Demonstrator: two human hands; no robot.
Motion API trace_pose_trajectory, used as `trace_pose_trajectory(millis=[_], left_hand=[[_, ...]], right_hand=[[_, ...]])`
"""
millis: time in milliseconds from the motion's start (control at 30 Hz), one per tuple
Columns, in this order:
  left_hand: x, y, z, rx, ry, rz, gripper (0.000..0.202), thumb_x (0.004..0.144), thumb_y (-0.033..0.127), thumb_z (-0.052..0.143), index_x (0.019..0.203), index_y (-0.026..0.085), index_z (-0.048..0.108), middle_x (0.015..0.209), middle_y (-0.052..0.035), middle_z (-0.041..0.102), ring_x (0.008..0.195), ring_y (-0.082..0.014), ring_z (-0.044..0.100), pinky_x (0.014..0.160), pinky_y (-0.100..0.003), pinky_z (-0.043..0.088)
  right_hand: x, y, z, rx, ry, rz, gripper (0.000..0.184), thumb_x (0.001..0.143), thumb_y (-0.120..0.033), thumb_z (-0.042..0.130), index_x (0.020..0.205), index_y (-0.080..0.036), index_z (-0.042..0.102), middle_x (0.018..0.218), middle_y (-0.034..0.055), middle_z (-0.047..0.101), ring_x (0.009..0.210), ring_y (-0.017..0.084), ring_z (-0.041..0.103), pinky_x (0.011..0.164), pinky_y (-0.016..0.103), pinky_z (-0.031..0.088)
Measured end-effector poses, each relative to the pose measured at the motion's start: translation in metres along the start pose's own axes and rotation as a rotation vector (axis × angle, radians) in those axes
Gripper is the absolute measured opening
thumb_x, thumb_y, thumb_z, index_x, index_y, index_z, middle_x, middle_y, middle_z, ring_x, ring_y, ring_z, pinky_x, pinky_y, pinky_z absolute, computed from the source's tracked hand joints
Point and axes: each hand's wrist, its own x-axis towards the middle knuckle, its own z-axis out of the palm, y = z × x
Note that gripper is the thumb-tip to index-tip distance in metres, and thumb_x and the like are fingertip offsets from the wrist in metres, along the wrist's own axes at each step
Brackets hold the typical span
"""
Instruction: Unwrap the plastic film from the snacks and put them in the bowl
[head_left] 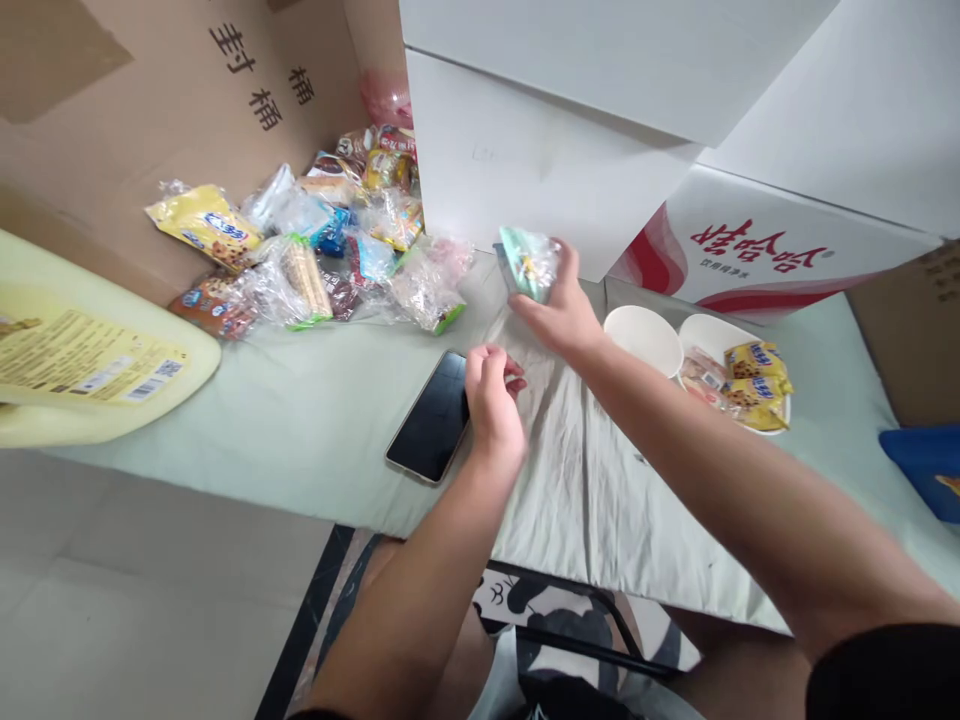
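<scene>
R hand (561, 315) grips small teal-and-clear plastic snack packet (529, 262). L hand (491, 400) pinched narrow, contents unclear, just beside black smartphone (433, 418) nr front edge of pale-green cloth-covered table (300, 420).

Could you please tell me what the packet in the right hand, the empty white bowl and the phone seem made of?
The packet, held in the right hand, looks like thin plastic film: partly clear, crinkled, shiny. The white bowl seems matte paper, possibly plastic: thin rim, no gloss. The phone has a glossy, glass-like dark face and a pale, perhaps metal edge.
</scene>
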Motion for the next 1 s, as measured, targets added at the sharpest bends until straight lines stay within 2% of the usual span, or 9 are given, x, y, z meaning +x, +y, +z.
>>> trace_pose_trajectory(millis=[133,233,367,433,533,633,767,900,1000], left_hand=[[-0.014,0.006,-0.006,0.006,-0.565,-0.115,0.072,0.074,0.049,0.083,0.134,0.038,0.045,0.134,-0.0016,0.06,0.121,-0.0239,0.062,0.092,-0.036,0.056],[-0.027,0.003,-0.008,0.065,-0.776,-0.382,0.085,0.077,0.058,0.082,0.145,0.04,0.035,0.138,-0.0056,0.062,0.118,-0.0295,0.067,0.091,-0.044,0.06],[-0.033,-0.008,-0.008,0.2,-0.825,-0.597,0.08,0.08,0.067,0.074,0.144,0.03,0.043,0.13,-0.0117,0.067,0.097,-0.0273,0.072,0.073,-0.038,0.063],[-0.036,-0.015,-0.006,0.312,-0.859,-0.653,0.07,0.084,0.064,0.071,0.141,0.029,0.049,0.125,-0.0098,0.069,0.093,-0.0242,0.071,0.069,-0.035,0.061],[-0.046,-0.026,-0.003,0.504,-0.87,-0.715,0.056,0.088,0.06,0.069,0.134,0.03,0.055,0.115,-0.0049,0.069,0.091,-0.0201,0.068,0.068,-0.03,0.058],[-0.056,-0.035,0.002,0.644,-0.86,-0.75,0.054,0.088,0.058,0.07,0.133,0.031,0.054,0.113,-0.0027,0.068,0.093,-0.019,0.066,0.07,-0.028,0.055],[-0.058,-0.043,0.006,0.762,-0.808,-0.709,0.057,0.089,0.06,0.067,0.137,0.032,0.052,0.113,-0.0026,0.069,0.098,-0.0209,0.064,0.079,-0.031,0.052],[-0.053,-0.044,0.007,0.867,-0.803,-0.59,0.054,0.089,0.057,0.066,0.135,0.03,0.058,0.12,-0.0022,0.067,0.109,-0.0233,0.061,0.095,-0.036,0.048],[-0.053,-0.043,0.008,0.891,-0.81,-0.611,0.058,0.088,0.056,0.068,0.14,0.032,0.056,0.125,-0.003,0.068,0.118,-0.026,0.059,0.101,-0.038,0.046]], right_hand=[[-0.099,0.011,-0.033,0.098,0.116,-0.22,0.091,0.089,-0.045,0.068,0.16,-0.026,0.014,0.148,0.0187,0.048,0.133,0.036,0.055,0.106,0.058,0.052],[-0.166,0.029,-0.051,0.082,0.107,-0.255,0.098,0.086,-0.05,0.073,0.162,-0.029,0.014,0.155,0.0191,0.04,0.139,0.038,0.049,0.107,0.059,0.051],[-0.211,0.064,-0.077,0.225,0.2,-0.177,0.087,0.092,-0.042,0.069,0.161,-0.038,0.015,0.143,0.0134,0.049,0.122,0.028,0.06,0.092,0.046,0.058],[-0.221,0.081,-0.087,0.238,0.24,-0.176,0.075,0.092,-0.04,0.068,0.156,-0.037,0.028,0.143,0.0126,0.049,0.125,0.028,0.058,0.094,0.046,0.057],[-0.233,0.099,-0.089,0.105,0.249,-0.228,0.039,0.09,-0.037,0.072,0.126,-0.03,0.058,0.139,0.0117,0.052,0.128,0.03,0.056,0.1,0.048,0.054],[-0.247,0.109,-0.081,-0.02,0.315,-0.283,0.015,0.09,-0.028,0.071,0.1,-0.024,0.061,0.133,0.0123,0.055,0.125,0.031,0.058,0.1,0.05,0.054],[-0.258,0.116,-0.074,-0.025,0.351,-0.394,0.011,0.089,-0.016,0.068,0.09,-0.024,0.06,0.131,0.0116,0.063,0.134,0.032,0.056,0.106,0.053,0.05],[-0.255,0.118,-0.077,0.176,0.212,-0.536,0.016,0.09,-0.009,0.062,0.095,-0.024,0.056,0.09,0.0021,0.075,0.098,0.02,0.072,0.088,0.035,0.06],[-0.251,0.117,-0.081,0.23,0.229,-0.48,0.015,0.091,-0.009,0.06,0.095,-0.023,0.057,0.08,0.001,0.073,0.08,0.016,0.072,0.072,0.028,0.06]])
